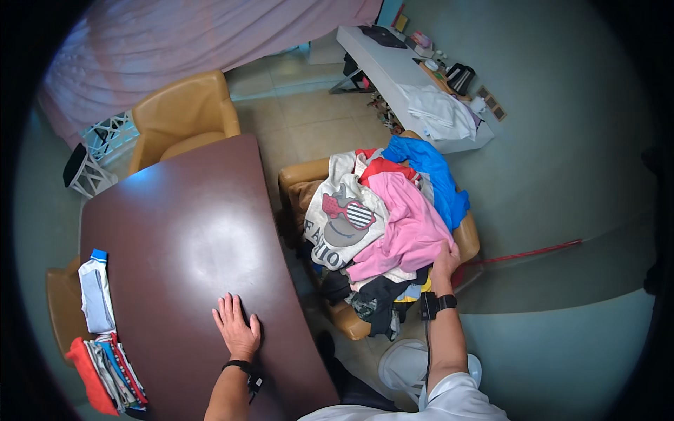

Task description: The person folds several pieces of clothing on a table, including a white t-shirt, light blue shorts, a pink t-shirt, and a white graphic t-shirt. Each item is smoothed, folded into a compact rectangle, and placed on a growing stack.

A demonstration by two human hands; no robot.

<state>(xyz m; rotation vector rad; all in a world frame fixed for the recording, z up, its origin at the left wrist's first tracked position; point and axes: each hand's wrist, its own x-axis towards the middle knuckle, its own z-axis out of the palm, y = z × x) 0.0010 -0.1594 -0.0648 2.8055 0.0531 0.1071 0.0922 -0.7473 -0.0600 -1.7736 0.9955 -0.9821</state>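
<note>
My left hand [237,327] lies flat, palm down with fingers spread, on the dark brown table [184,252], holding nothing. On the right, my right hand [445,259] grips the edge of a pink garment [403,221], which rests on a heap of clothes piled on a tan armchair. Beside the pink garment lies a light grey sweatshirt [345,226] with printed lettering and a sunglasses figure. Blue [439,179] and red garments [387,167] are behind them, and dark clothes [379,297] hang over the chair's near side.
Folded clothes [108,373] stand in a row at the table's left edge, near a folded white and blue garment [97,294]. Tan armchairs [184,116] stand around the table. A white desk [379,68] holds white cloth and a kettle. A white stool [403,363] is beside me.
</note>
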